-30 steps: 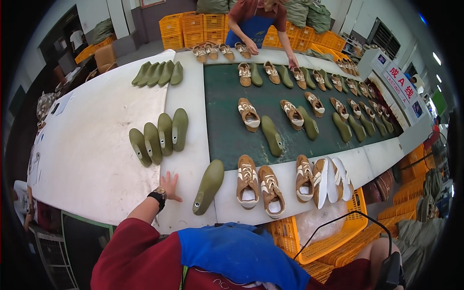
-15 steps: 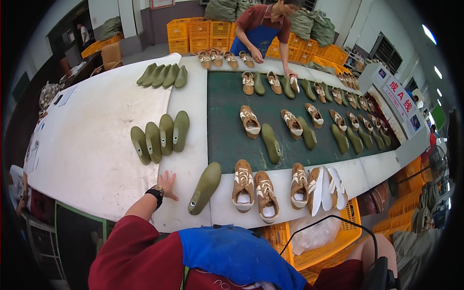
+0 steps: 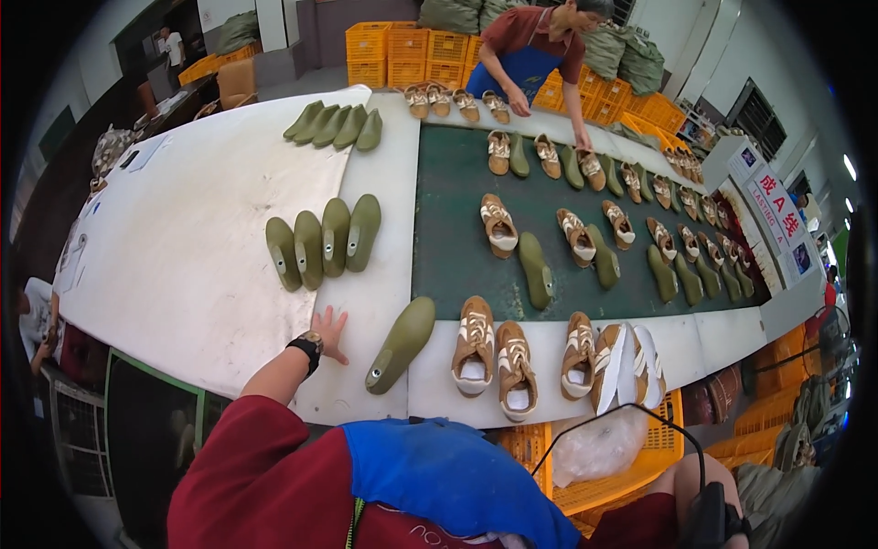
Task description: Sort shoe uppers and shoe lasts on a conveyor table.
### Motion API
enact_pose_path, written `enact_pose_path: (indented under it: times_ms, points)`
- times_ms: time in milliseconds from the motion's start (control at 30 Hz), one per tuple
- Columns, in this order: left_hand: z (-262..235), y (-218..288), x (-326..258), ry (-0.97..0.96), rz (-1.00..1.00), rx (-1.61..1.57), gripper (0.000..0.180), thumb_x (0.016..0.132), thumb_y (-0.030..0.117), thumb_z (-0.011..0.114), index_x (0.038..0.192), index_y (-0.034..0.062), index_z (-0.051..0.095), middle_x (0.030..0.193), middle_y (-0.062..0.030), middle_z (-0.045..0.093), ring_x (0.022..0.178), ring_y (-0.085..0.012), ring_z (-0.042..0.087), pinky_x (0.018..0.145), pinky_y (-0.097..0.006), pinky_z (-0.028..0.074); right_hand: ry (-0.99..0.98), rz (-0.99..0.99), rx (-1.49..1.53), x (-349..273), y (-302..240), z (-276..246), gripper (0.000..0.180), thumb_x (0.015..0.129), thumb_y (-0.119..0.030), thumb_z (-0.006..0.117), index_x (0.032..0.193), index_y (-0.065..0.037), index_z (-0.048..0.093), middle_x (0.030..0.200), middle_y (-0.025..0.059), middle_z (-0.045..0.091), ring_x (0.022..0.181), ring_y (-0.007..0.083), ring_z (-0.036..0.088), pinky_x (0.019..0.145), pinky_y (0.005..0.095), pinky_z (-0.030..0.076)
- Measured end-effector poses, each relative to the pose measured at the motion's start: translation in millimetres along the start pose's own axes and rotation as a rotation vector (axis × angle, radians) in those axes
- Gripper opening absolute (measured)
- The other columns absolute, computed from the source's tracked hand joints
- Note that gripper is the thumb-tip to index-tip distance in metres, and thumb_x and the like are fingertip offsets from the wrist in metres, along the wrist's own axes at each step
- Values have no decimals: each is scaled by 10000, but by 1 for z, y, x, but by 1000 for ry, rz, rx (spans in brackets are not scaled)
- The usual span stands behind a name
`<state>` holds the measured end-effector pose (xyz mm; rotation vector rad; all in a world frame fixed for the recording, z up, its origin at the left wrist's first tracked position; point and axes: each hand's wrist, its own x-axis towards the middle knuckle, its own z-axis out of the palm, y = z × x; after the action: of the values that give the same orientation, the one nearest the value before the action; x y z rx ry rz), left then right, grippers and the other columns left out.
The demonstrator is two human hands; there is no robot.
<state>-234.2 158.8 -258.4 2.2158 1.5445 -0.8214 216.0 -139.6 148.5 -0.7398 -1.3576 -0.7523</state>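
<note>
The left hand [image 3: 329, 335] was spread wide, its fingers fanned and nothing gripped, over the white worktop [image 3: 201, 229], with a dark wristwatch [image 3: 312, 346] on the wrist behind it; whether the palm pressed down could not be made out. The right hand lay outside the view, so its state could not be told. Just to the right of the left hand, not touching it, a single green shoe last [image 3: 401, 346] lay at a slant, its holed heel end nearer the wearer and its toe pointing away. Farther to the hand's right sat a pair of brown lace-up sneakers [image 3: 474, 348] with white stripes, then another upright sneaker [image 3: 578, 357], then tilted sneakers crowded among white sole-shaped pieces [image 3: 627, 371]. Straight ahead of the hand, four green lasts [image 3: 335, 238] lay side by side, and well beyond them were five more lasts [image 3: 332, 124]. Ahead and to the hand's right, a dark green belt [image 3: 448, 274] bore rows of similar sneakers and lasts. Across from the hand, a co-worker [image 3: 526, 73] in a blue apron stretched an arm to a far-row sneaker [image 3: 593, 171], before stacked yellow crates [image 3: 407, 55]. Well right of the hand, below the worktop's edge, a yellow basket [image 3: 675, 430] held clear plastic [image 3: 599, 446]
</note>
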Motion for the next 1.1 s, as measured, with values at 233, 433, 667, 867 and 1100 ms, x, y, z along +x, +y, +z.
enact_pose_path:
  times_ms: [233,433,667,867,1100]
  points:
    - [12,4,-24,155,131,-342,1012,671,573,691,1426,83,229,1388,-315,290,1232,-448,379,1018,-431,338,-971,1071,-22,-155,37,75,331,909,-172,491,1171,24,536,1136,123,577,1108,220,519,944,339,395]
    - [-18,78,-94,250,369,-764,851,773,505,629,1421,137,217,965,-270,601,941,-385,591,826,-401,465,-1714,750,-334,-323,26,64,631,755,-237,677,1324,-202,409,1259,213,429,962,371,568,794,437,487]
    - [-19,99,-85,268,321,-604,862,777,425,624,1429,153,132,732,-218,618,693,-397,608,642,-450,480,-1580,806,-268,-327,47,78,618,771,-181,649,1326,-209,379,1199,193,482,906,374,590,746,428,502]
    - [-67,122,-82,503,316,-338,524,825,358,600,1227,50,467,782,-180,629,718,-334,625,645,-402,503,-1322,944,-360,-355,72,70,434,791,-124,589,1210,-101,480,965,168,602,860,371,582,717,434,479]
    - [-139,183,-126,984,849,-595,478,750,201,691,1167,54,511,1006,-152,555,906,-311,558,768,-389,475,-779,874,-307,-284,33,119,266,790,-66,529,1053,-43,556,924,186,616,832,375,599,705,426,488]
